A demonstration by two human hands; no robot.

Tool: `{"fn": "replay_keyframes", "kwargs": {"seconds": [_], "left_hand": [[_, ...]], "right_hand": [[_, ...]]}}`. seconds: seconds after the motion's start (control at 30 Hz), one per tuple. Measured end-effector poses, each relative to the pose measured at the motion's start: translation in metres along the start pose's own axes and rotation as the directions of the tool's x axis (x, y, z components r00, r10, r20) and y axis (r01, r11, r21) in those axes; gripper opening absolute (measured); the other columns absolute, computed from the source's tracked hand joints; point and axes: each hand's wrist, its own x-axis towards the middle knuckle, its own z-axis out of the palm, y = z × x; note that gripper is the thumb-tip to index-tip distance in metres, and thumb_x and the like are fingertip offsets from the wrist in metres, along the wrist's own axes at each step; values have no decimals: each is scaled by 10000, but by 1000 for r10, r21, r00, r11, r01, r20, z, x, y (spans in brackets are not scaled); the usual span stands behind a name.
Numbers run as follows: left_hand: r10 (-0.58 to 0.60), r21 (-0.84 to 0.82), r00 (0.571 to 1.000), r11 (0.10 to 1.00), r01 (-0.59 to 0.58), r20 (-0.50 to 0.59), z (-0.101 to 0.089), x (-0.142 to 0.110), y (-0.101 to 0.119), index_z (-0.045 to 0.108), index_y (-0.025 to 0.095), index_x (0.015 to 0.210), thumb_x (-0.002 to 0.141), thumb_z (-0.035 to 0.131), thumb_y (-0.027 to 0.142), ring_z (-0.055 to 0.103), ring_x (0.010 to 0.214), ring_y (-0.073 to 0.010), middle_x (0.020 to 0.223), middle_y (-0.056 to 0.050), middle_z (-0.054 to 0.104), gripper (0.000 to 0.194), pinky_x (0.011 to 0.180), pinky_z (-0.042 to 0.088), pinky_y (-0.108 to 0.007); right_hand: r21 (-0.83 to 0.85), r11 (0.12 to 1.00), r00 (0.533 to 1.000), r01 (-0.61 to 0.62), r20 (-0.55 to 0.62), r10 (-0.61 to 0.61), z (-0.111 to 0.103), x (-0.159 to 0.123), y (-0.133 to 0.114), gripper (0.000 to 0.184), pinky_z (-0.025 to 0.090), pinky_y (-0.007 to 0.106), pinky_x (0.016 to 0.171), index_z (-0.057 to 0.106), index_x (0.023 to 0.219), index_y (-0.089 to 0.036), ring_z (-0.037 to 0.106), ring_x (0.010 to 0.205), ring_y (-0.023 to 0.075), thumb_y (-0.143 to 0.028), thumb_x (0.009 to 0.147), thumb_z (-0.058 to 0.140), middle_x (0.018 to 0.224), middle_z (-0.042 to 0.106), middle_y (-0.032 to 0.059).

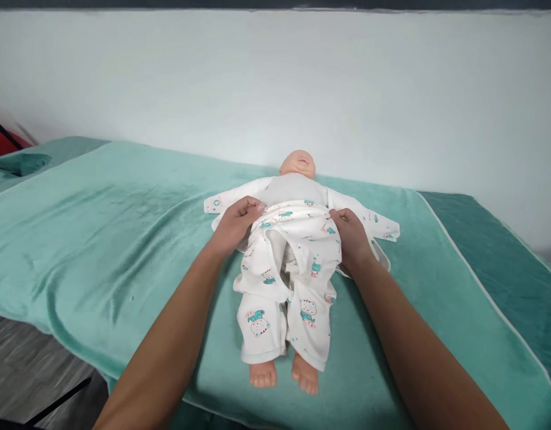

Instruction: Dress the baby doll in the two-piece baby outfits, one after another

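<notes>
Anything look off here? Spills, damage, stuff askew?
No spill or damage visible. The pants bunch at the knees instead of lying smooth and gape at the crotch, though that opening may be by design. The light green sheet is wrinkled left of the doll.

Light teal blanket (136,239) is covering most of the dark-green counter (490,236), which is peeking out around 3 o'clock; clothed doll (302,245) is lying on top, head toward 12.

Bare, smooth forearms (170,337) narrow gradually towards the wrists (218,246), meeting equally bare hands (234,228).
</notes>
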Motion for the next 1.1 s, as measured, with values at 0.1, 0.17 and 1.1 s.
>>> {"fn": "replay_keyframes", "kwargs": {"seconds": [0.1,0.17,1.1], "left_hand": [[-212,-53,963,973,223,165,-19,-8,0,672,203,861,807,733,531,488,561,-101,707,12,579,339,514,368,-234],[-265,-55,929,956,288,259,-27,-12,1,696,196,910,754,788,508,547,592,-111,764,-8,633,361,535,411,-236],[-275,-148,942,941,305,194,-7,-11,8,678,214,890,729,818,493,408,474,-92,617,29,537,351,448,246,-241]], "right_hand": [[-77,995,998,63,21,-61,0,-3,0,301,354,271,562,492,716,-239,414,633,140,-429,804,708,676,511,-41],[-138,981,991,136,30,-134,0,-4,0,275,382,280,601,518,727,-238,453,677,155,-428,808,701,707,540,-28],[77,988,983,137,116,-145,25,-1,-38,412,488,362,691,614,840,-262,624,782,238,-674,848,610,838,665,36]]}}
